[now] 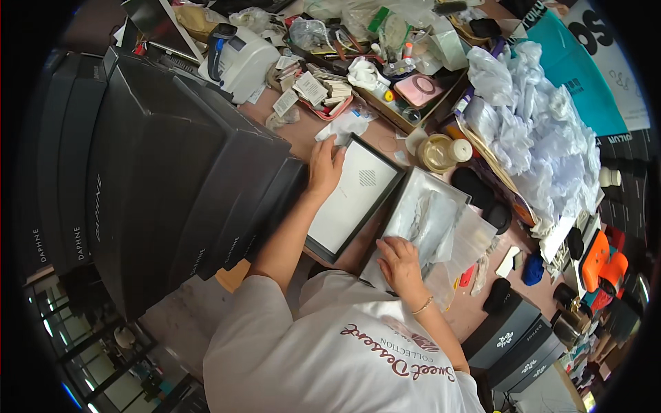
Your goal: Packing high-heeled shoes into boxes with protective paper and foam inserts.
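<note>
My left hand (325,167) grips the upper left edge of a shallow shoebox lid (350,199), thumb over the rim and fingers along its outside. The lid has a black rim and a white inside with a small grey printed patch. Right beside it, an open shoebox (372,270) holds something pale in clear plastic wrapping (430,220); what is wrapped cannot be made out. My right hand (403,268) lies over the box's near end with its fingers stretched out, touching the wrapping or the box rim.
Tall stacks of black shoeboxes (172,158) crowd my left. A label printer (241,65), a pile of tags (317,89) and a carton of odds and ends (420,89) stand at the back. Crumpled white plastic (537,131) and a jar (437,153) are to the right.
</note>
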Demonstrator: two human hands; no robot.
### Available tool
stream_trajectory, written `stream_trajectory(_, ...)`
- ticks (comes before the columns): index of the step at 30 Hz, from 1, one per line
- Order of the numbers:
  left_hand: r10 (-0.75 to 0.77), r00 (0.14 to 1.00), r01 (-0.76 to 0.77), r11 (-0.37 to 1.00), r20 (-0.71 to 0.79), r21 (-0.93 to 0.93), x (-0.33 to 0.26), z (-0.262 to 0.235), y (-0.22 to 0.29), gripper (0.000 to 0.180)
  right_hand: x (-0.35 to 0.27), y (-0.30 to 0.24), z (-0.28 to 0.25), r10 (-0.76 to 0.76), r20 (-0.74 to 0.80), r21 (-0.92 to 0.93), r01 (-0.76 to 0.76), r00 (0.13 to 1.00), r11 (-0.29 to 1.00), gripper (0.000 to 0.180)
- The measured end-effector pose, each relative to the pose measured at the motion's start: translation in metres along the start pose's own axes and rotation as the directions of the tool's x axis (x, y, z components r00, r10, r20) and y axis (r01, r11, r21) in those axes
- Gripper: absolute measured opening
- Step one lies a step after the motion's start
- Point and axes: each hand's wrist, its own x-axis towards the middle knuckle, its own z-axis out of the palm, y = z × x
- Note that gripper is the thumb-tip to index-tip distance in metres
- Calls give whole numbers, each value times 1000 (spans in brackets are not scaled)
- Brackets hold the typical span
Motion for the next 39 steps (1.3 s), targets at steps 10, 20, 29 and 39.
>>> stream_trajectory(10,-350,787,257,935,-509,-245,128,16,-13,73,-3,12,16,5,-72,82,1,997,997,39)
stream_trajectory(20,-206,831,221,975,-517,-33,116,19,-24,85,-2,13,18,13,-100,113,-1,995,994,38)
stream_trajectory(29,227,829,-105,961,-511,256,120,3,-3,47,2,12,14,23,-106,117,-10,994,993,37)
stream_trajectory(39,-178,830,81,976,-528,-202,157,11,-16,18,0,13,20,12,-138,116,4,990,993,36)
